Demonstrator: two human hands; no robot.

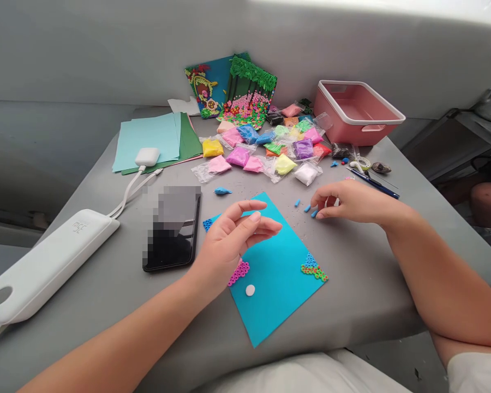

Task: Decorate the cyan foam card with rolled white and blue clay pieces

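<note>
A turquoise card [275,273] lies on the grey table [360,284] in front of me, with small clay dots at its corners and a white clay disc [250,290] near its lower middle. My left hand [233,240] hovers over the card's left side, fingers loosely curved, holding nothing that I can see. My right hand [347,201] rests on the table just right of the card, fingertips touching small blue clay pieces [306,208]. A larger blue clay lump [222,190] lies above the card.
Several bags of coloured clay [265,150] lie at the back, with two finished clay pictures [233,87] and a pink tub [358,112]. A phone [174,229], white power bank [45,262], earbud case [147,156], paper sheets [155,139] sit left. Tools [372,180] lie right.
</note>
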